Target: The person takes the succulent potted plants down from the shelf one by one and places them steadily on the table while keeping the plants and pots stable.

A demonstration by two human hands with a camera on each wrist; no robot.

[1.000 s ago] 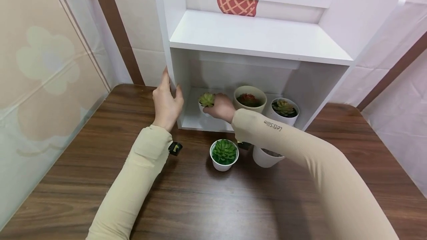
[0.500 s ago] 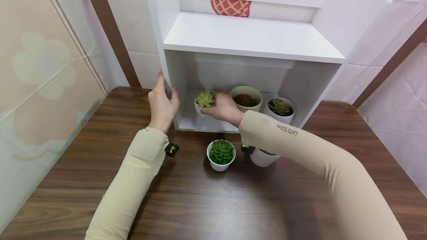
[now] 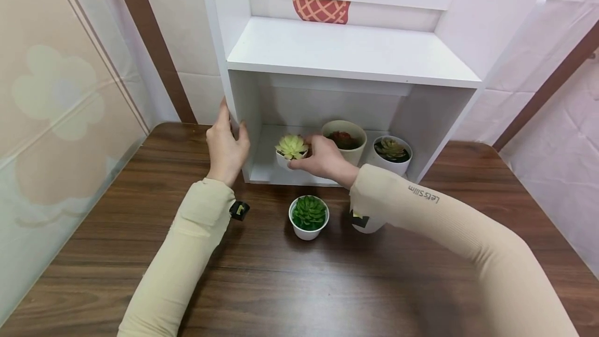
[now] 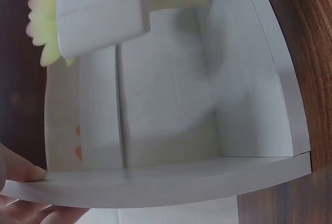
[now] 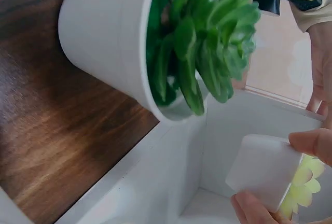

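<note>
My right hand (image 3: 323, 158) pinches a small white pot with a pale green succulent (image 3: 291, 148) between thumb and fingers. It holds the pot in the left part of the lower compartment of a white shelf unit (image 3: 351, 74). In the left wrist view the white pot (image 4: 101, 16) appears lifted off the compartment floor. My left hand (image 3: 226, 147) grips the unit's left side panel (image 4: 171, 185), thumb on the inner face and fingers outside. On the table in front stands a white pot with a bright green succulent (image 3: 309, 216), large in the right wrist view.
Inside the compartment stand a cream pot with a reddish plant (image 3: 344, 139) and a white pot with a dull green succulent (image 3: 392, 154). Another white pot (image 3: 369, 224) on the wooden table (image 3: 281, 285) is mostly hidden by the right sleeve. The upper shelf (image 3: 351, 48) lies above.
My right hand has drawn the pale green succulent's pot slightly forward and right within the compartment, showing more of the plant. My left hand keeps its grip; the head view has shifted slightly.
</note>
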